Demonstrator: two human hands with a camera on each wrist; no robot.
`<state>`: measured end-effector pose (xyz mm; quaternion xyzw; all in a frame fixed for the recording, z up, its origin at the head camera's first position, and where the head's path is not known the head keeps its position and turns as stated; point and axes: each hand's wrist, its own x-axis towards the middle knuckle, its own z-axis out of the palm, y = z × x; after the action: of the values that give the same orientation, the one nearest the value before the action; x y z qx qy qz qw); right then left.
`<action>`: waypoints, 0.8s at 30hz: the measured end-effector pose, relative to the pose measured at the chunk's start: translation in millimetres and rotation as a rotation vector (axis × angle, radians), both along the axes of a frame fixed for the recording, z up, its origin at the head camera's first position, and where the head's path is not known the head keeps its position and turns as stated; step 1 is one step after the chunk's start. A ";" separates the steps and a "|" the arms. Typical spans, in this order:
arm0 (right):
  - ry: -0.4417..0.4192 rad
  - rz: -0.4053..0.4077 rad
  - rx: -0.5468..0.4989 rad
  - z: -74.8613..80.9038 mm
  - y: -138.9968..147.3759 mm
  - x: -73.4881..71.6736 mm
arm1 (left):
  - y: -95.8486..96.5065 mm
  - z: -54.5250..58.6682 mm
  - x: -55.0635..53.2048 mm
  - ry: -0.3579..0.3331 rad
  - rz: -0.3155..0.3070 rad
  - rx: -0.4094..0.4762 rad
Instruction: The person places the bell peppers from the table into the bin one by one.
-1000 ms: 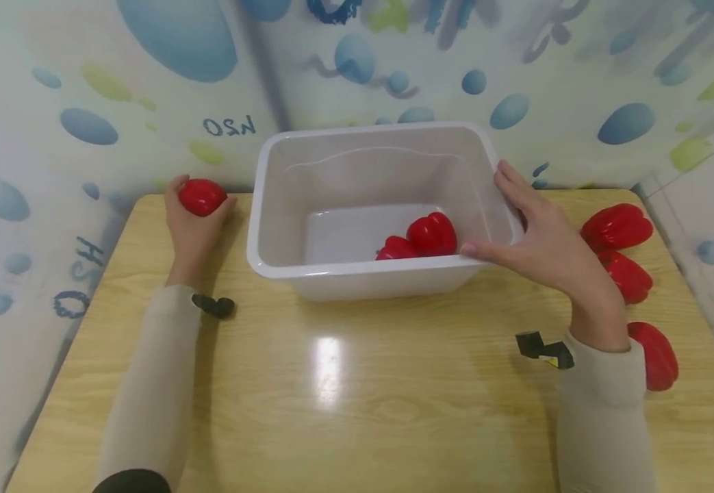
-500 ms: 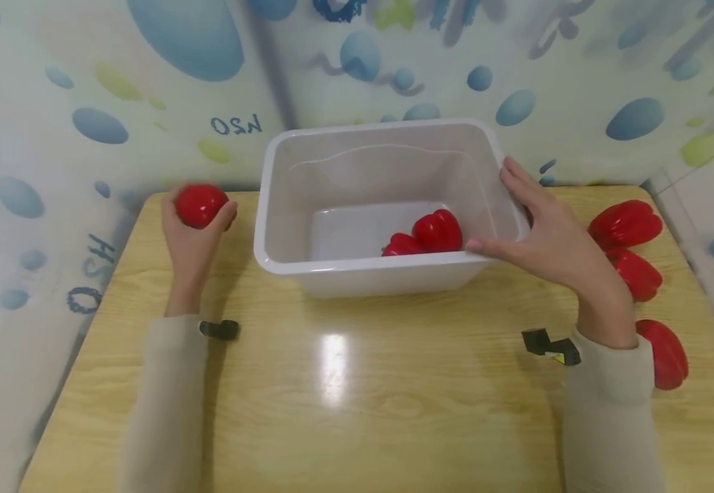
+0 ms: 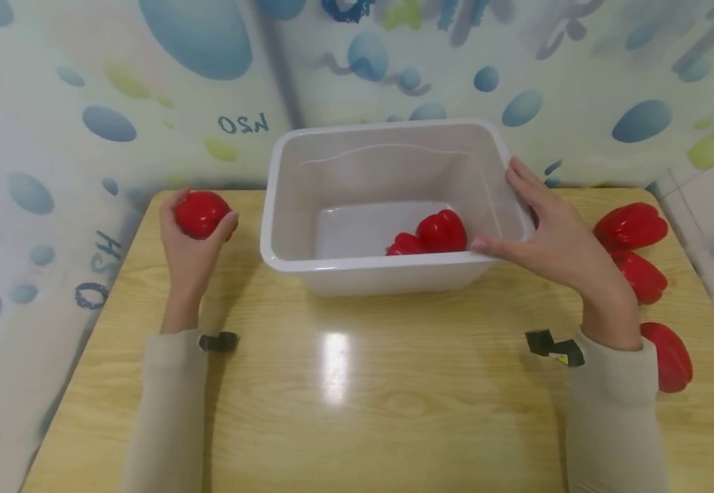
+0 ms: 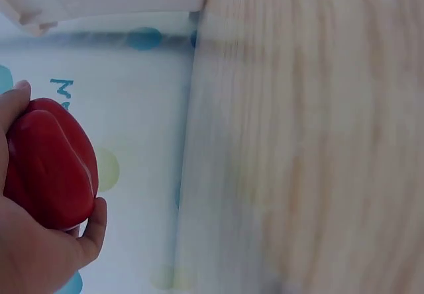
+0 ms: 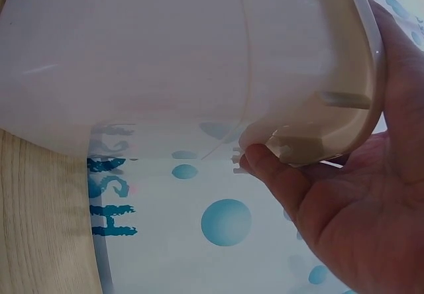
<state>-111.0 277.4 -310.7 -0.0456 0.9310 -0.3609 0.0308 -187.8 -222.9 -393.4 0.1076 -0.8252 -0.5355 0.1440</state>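
Observation:
In the head view my left hand (image 3: 187,253) grips a glossy red bell pepper (image 3: 201,213) above the table's back left corner. The left wrist view shows this bell pepper (image 4: 52,165) between thumb and curled fingers. My right hand (image 3: 556,236) holds the right end of a white plastic tub (image 3: 381,266), thumb at the front rim and fingers along the right side. Seen from the right wrist, the fingers (image 5: 275,171) wrap the rim's corner. Two red bell peppers (image 3: 441,231) lie inside the tub, toward its front right; the front wall partly hides one.
Several more red bell peppers (image 3: 630,226) lie along the table's right side, one beside the right sleeve (image 3: 615,411). A patterned wall (image 3: 357,61) stands directly behind the wooden table (image 3: 393,383), with the tub near it.
The left hand has drawn the bell pepper slightly back toward the person, away from the wall. The right hand keeps its hold on the tub, and the view has shifted a little.

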 end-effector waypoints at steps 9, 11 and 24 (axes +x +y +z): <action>0.007 0.006 0.006 1.4 -1.9 -0.5 | -6.5 1.0 10.8 -0.025 -0.038 -0.017; 0.005 0.005 0.009 1.7 -1.6 -0.5 | -6.2 2.4 12.8 -0.027 -0.061 -0.027; 0.013 -0.001 0.000 0.0 -1.1 2.3 | 3.2 25.1 22.4 0.112 -0.171 -0.017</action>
<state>-108.7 276.3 -310.7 -0.0474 0.9312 -0.3606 0.0246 -165.4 -219.7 -368.2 0.0055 -0.8264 -0.5441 0.1445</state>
